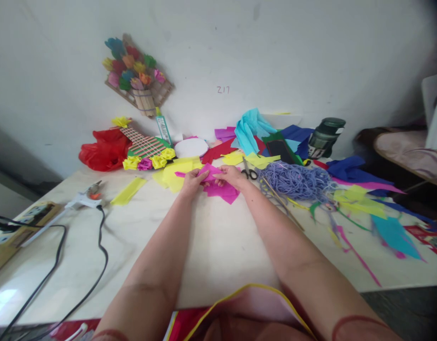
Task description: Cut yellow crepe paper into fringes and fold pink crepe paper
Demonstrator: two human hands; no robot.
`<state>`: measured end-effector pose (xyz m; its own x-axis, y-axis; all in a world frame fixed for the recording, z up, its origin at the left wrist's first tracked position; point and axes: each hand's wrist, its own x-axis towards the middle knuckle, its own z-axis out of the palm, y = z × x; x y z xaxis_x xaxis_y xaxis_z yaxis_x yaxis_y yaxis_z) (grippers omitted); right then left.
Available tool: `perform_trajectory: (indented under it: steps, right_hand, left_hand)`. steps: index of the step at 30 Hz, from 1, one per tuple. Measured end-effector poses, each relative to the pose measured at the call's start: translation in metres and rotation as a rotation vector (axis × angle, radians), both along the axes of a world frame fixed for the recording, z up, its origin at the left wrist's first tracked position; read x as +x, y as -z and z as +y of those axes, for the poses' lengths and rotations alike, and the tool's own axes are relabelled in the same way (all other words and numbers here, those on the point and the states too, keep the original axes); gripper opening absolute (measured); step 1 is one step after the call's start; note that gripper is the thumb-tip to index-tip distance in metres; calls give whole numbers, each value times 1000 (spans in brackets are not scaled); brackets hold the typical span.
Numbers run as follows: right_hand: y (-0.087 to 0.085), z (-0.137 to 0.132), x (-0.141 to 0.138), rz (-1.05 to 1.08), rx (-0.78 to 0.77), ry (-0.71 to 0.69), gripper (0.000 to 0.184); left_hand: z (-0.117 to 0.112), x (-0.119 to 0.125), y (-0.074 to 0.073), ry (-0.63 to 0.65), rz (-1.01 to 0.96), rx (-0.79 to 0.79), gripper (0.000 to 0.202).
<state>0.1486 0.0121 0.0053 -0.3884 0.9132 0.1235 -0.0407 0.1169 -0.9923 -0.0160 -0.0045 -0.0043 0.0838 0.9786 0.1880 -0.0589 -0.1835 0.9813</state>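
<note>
My left hand (193, 182) and my right hand (231, 177) meet over the middle of the table. Between them they pinch a piece of magenta crepe paper (211, 173), with the fingers of both closed on its edges. Just below, more magenta paper (226, 193) lies on the tabletop. Yellow crepe paper sheets (174, 176) are spread beside my left hand. A pair of black-handled scissors (252, 174) rests close to my right hand, partly hidden by it. How the held paper is folded is too small to tell.
Purple yarn (296, 181) and paper scraps cover the right side, near a dark green bottle (325, 137). At left are a hot glue gun (84, 201) with a black cord, and a power strip (21, 225). A decorated stick craft (143, 142) stands against the wall.
</note>
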Motion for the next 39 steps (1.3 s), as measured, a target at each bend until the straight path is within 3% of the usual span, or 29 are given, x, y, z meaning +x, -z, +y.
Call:
perform_trajectory:
  steps: [10,16,39]
  right_hand:
    - [1,2,3,-46,12,-24,22]
    - [5,4,1,-56,-2,11,19]
    - [5,5,2,56,-28,51,20]
  left_hand:
    - [-2,1,-2,24,30,-6,38]
    - [-4,2,-2,100,99,-14,36]
    - [4,0,6,158,-140,-58,31]
